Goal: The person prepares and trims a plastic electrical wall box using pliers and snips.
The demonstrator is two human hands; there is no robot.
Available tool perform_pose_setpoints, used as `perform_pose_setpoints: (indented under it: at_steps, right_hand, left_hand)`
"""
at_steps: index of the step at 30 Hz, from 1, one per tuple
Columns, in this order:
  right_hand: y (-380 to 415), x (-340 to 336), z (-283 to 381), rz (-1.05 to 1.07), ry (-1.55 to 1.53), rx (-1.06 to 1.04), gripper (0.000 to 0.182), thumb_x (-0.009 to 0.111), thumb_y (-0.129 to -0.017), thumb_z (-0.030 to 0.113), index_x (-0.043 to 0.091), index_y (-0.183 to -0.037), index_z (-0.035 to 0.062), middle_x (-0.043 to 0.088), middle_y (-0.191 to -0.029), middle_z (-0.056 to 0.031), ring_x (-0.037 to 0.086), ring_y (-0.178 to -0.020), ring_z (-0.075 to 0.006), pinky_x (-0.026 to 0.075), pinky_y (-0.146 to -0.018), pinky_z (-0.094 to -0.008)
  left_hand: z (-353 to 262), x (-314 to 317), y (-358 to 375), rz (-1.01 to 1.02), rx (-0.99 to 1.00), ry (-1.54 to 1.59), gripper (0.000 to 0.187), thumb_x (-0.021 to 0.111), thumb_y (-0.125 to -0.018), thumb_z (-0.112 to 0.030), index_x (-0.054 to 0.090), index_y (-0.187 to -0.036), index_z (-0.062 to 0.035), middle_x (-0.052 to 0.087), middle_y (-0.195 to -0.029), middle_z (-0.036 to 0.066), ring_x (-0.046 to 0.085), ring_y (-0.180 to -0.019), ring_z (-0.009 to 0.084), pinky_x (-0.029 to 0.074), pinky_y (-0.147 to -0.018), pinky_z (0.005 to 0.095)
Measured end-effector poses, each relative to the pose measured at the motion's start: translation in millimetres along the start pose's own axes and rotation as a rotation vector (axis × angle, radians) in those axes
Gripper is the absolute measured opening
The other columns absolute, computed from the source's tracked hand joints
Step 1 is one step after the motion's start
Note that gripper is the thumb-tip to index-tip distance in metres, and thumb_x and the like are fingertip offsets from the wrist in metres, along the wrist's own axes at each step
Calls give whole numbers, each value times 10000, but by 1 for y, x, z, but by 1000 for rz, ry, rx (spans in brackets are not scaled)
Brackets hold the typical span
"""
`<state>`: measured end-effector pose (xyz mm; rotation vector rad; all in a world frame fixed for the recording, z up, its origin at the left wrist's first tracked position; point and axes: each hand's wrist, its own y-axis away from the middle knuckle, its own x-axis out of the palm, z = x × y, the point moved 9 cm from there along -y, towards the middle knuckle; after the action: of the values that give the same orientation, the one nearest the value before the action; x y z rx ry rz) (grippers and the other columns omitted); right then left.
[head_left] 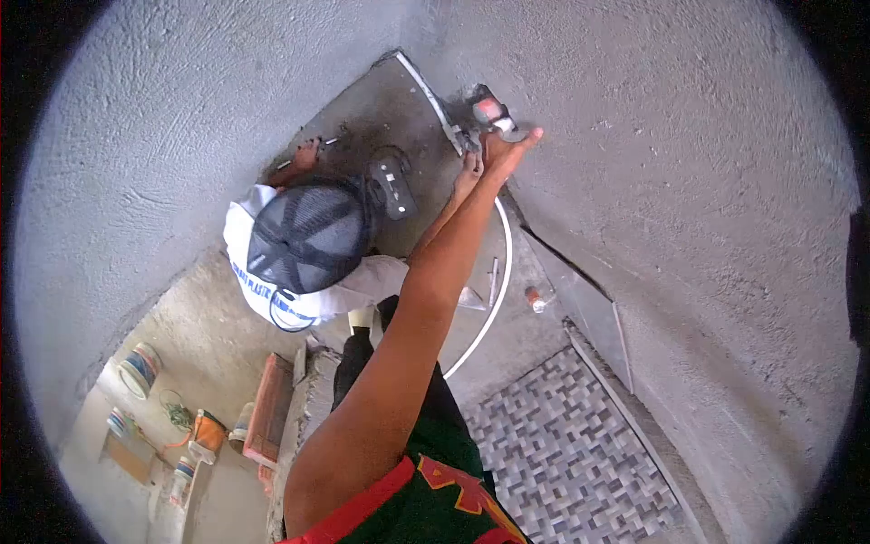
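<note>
Box [487,110], reddish, set in the wall [652,154] at upper centre, just beyond the left hand [506,157]; whether its fingers [535,135] grasp anything, I cannot tell. Crowding by the co-worker's hand [471,166] could cause pinching.

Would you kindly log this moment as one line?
left hand: at wall recess, grip unclear | right hand: out of view | co-worker: crouched

**Grip hidden at the far wall [598,82]**

What the left hand [505,156] holds, if anything, is too small to tell. Its arm [421,304] partly covers a co-worker's forearm [443,218], and dark clothing [446,408] hides the near end of the white hose [507,258].
</note>
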<state>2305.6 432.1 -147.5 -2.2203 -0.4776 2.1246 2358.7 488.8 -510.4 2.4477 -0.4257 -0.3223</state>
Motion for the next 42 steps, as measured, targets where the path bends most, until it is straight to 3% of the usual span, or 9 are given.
perform_pose_setpoints:
  at_steps: [5, 6, 9, 12, 16, 24, 35, 39, 42]
  right_hand:
    - [1, -13, -10, -99, -16, 46, 508, 628, -945, 381, 547, -1312, 39, 499, -1387, -212, 463, -1293, -358, 345, -1085, -466]
    - [2, -17, -14, -119, -22, 63, 508, 629, -944, 380, 547, -1313, 40, 499, -1388, -211, 463, -1294, -357, 344, -1086, -466]
    - [6, -25, -25, -170, -32, 107, 507, 633, -943, 378, 548, -1313, 42, 499, -1390, -210, 463, -1296, -356, 344, -1089, -463]
    - [12, -37, -38, -215, -33, 143, 506, 638, -942, 375, 550, -1314, 43, 500, -1392, -208, 463, -1299, -354, 344, -1091, -461]
    - [20, -51, -52, -268, -48, 209, 505, 643, -941, 371, 551, -1315, 46, 501, -1394, -207, 463, -1303, -352, 343, -1095, -458]
    - [62, -96, -79, -396, -34, 376, 503, 654, -938, 364, 555, -1318, 50, 503, -1400, -203, 463, -1310, -348, 342, -1102, -452]
    - [269, -278, -153, -578, 247, 775, 500, 669, -934, 354, 559, -1321, 57, 506, -1407, -198, 463, -1320, -342, 340, -1112, -444]
    - [312, -323, -117, -587, 343, 906, 500, 675, -932, 350, 561, -1322, 59, 507, -1410, -196, 463, -1324, -340, 340, -1115, -440]
    - [292, -302, -58, -589, 384, 884, 499, 679, -931, 347, 562, -1323, 61, 508, -1412, -195, 463, -1327, -339, 339, -1118, -438]
  left_hand:
    - [30, 1, -20, 175, 348, -90, 851, 835, -736, -490, 543, -1350, 21, 558, -1370, 246, 519, -1314, 343, 422, -1071, 431]
    - [27, -9, -11, 143, 278, -238, 838, 831, -741, -457, 532, -1374, 3, 568, -1352, 258, 522, -1305, 371, 429, -1065, 426]
    - [-30, -24, 13, 376, 435, -798, 814, 810, -737, -438, 530, -1396, -52, 571, -1347, 258, 562, -1241, 394, 441, -1055, 447]
    - [-69, -46, 32, 557, 718, -929, 731, 798, -748, -416, 574, -1358, -81, 618, -1294, 221, 599, -1180, 392, 467, -1021, 455]
    - [-170, -103, 103, 500, 758, -1195, 549, 774, -813, -349, 642, -1253, -48, 700, -1094, 193, 688, -986, 349, 538, -885, 434]
    - [-290, -178, 197, 351, 1080, -1351, 410, 728, -865, -297, 677, -1218, -93, 701, -1115, 145, 664, -1027, 343, 532, -877, 429]
    - [-359, -133, 291, 314, 1597, -1351, 356, 726, -872, -285, 692, -1179, -108, 679, -1153, 172, 632, -1076, 370, 520, -907, 437]
    - [-353, -159, 305, 367, 1657, -1285, 354, 727, -869, -290, 697, -1162, -94, 685, -1143, 171, 632, -1080, 372, 518, -906, 438]
    - [-345, -197, 301, 436, 1548, -1263, 364, 729, -865, -297, 695, -1158, -84, 684, -1149, 170, 631, -1087, 369, 515, -906, 439]
